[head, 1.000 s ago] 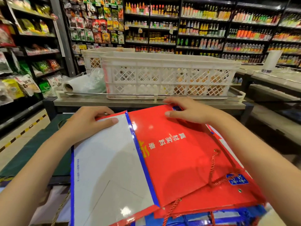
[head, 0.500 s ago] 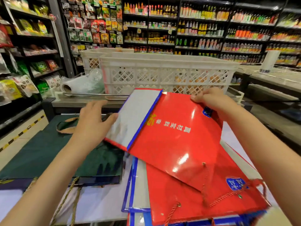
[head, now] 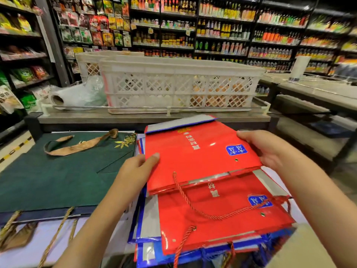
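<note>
Though upside down, gold characters (head: pixel 193 141) and blue label (head: pixel 236 150) on red bag (head: pixel 197 161)

L hand (head: pixel 135 169) & R hand (head: pixel 270 149) gripping red bag (head: pixel 197 155), over bag stack (head: pixel 222 223), green bag (head: pixel 48 176) beside

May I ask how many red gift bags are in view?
2. One red bag is held between the left hand and right hand; a second red bag lies atop the stack beneath it. More may be hidden.

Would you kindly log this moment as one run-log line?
left hand grips red bag; right hand grips red bag; stack beneath; green bag alongside
</note>
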`<state>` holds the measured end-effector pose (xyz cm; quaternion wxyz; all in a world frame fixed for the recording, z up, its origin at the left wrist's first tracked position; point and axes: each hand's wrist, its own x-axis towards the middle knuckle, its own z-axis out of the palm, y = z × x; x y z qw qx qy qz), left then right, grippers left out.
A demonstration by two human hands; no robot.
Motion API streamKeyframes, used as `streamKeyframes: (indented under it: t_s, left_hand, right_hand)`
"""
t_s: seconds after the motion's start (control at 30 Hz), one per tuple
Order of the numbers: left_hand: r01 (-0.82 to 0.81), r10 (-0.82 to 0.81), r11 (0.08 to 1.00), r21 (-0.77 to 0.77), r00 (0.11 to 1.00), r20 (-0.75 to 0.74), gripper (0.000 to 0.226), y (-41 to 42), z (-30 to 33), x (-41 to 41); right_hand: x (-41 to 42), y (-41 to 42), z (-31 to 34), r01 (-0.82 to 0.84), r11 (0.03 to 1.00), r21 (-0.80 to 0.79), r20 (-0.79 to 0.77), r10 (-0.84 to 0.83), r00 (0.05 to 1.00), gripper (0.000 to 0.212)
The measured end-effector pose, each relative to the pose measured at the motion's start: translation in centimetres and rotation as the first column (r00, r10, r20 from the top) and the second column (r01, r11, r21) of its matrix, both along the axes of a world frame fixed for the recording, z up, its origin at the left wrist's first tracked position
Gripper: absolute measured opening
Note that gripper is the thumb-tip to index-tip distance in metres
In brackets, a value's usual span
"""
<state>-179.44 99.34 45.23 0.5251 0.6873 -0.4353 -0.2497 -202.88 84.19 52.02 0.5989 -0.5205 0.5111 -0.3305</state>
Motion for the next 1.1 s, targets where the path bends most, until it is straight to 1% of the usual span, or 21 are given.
streamKeyframes:
  t_s: [0.07,0.13,0.2,0.3,0.37,0.4,0.5,0.57,0.6,0.63,0.67,0.7,0.73,0.77,0.8,0.83,0.87,0.9,0.97,1.03,1.1]
  left_hand:
    - [-0.026,0.025,1.0,-0.01,0.999,-0.025,0.03,-0.3,0.0,0.0]
    - [-0.035,0.035,0.999,0.003,0.997,-0.072,0.028,-0.6,-0.3,0.5]
    - [-0.018,0.019,1.0,0.015,0.997,-0.076,0.024,-0.8,-0.7,1.0]
    - [0.0,0.002,0.999,0.039,0.999,-0.042,0.018,-0.7,-1.2,1.0]
    - [-0.027,0.026,0.998,0.062,1.0,0.01,0.019,-0.7,-1.6,0.9]
    - [-0.042,0.041,0.997,0.07,0.999,0.029,0.02,-0.7,-1.8,0.8]
    - [-0.068,0.064,0.995,0.075,0.997,0.053,0.023,-0.6,-1.9,0.6]
    - [-0.062,0.058,0.995,0.08,0.997,0.052,0.024,-0.5,-1.8,0.5]
    - [-0.061,0.057,0.995,0.084,0.997,0.057,0.024,-0.5,-1.6,0.6]
    - [-0.063,0.058,0.994,0.09,0.996,0.061,0.024,-0.5,-1.6,0.6]
    - [-0.063,0.057,0.993,0.096,0.996,0.064,0.025,-0.5,-1.5,0.6]
    - [-0.071,0.061,0.992,0.105,0.994,0.088,0.027,-0.5,-1.5,0.6]
    - [-0.096,0.078,0.989,0.111,0.985,0.153,0.03,-0.4,-1.6,0.6]
    - [-0.143,0.114,0.984,0.102,0.963,0.246,0.034,-0.3,-1.7,0.6]
    - [-0.191,0.163,0.98,0.056,0.929,0.332,0.037,-0.1,-1.8,0.5]
    - [-0.216,0.207,0.976,-0.022,0.897,0.39,0.038,0.2,-1.9,0.5]
    - [-0.198,0.227,0.974,-0.112,0.876,0.425,0.038,0.6,-1.8,0.4]
    - [-0.135,0.203,0.974,-0.18,0.869,0.451,0.037,1.0,-1.5,0.4]
    - [0.059,0.058,0.975,-0.215,0.864,0.5,0.036,1.8,-1.0,0.3]
    - [0.255,-0.118,0.948,-0.19,0.836,0.535,0.036,2.6,-0.7,0.1]
    - [0.398,-0.251,0.903,-0.161,0.794,0.554,0.04,3.3,-0.7,-0.2]
  right_hand:
    - [-0.6,0.6,-0.6,-0.058,0.998,-0.003,0.039,0.058,0.998,0.016]
    - [-1.2,1.1,-1.2,-0.134,0.991,-0.029,-0.044,0.133,0.99,0.013]
    - [-1.7,1.7,-2.1,-0.201,0.977,-0.07,-0.163,0.187,0.969,0.01]
    - [-2.0,2.3,-3.5,-0.205,0.967,-0.153,-0.28,0.157,0.947,0.033]
    - [-1.9,2.8,-4.2,-0.194,0.949,-0.251,-0.342,0.1,0.934,0.033]
    - [-1.7,3.1,-4.5,-0.177,0.931,-0.319,-0.384,0.043,0.922,0.033]
    - [-1.2,3.6,-5.1,-0.168,0.835,-0.524,-0.532,-0.167,0.83,0.044]
    - [-1.0,4.2,-5.4,-0.257,0.731,-0.633,-0.645,-0.313,0.697,0.044]
    - [-0.9,4.6,-5.5,-0.316,0.663,-0.678,-0.67,-0.382,0.636,0.042]
    - [-0.8,5.1,-5.5,-0.351,0.585,-0.731,-0.646,-0.427,0.633,0.035]
    - [-0.6,5.9,-5.2,-0.356,0.513,-0.781,-0.59,-0.418,0.691,0.025]
    - [-0.3,6.7,-4.8,-0.358,0.467,-0.808,-0.537,-0.336,0.774,0.015]
    - [0.0,7.7,-4.4,-0.376,0.448,-0.811,-0.503,-0.205,0.84,0.009]
    - [0.3,8.7,-4.0,-0.428,0.448,-0.785,-0.501,-0.053,0.864,0.011]
    - [0.6,9.7,-3.8,-0.506,0.444,-0.74,-0.522,0.097,0.848,0.014]
    - [0.9,10.5,-3.6,-0.589,0.433,-0.682,-0.555,0.218,0.803,0.019]
    - [1.1,11.2,-3.8,-0.666,0.417,-0.619,-0.606,0.287,0.742,0.026]
    - [1.3,11.5,-4.1,-0.724,0.39,-0.569,-0.668,0.294,0.684,0.033]
    - [1.5,11.8,-4.9,-0.776,0.316,-0.546,-0.762,0.197,0.617,0.041]
    - [1.6,11.9,-5.5,-0.78,0.28,-0.559,-0.77,0.172,0.614,0.035]
    - [1.8,12.1,-5.9,-0.761,0.271,-0.589,-0.749,0.169,0.64,0.028]
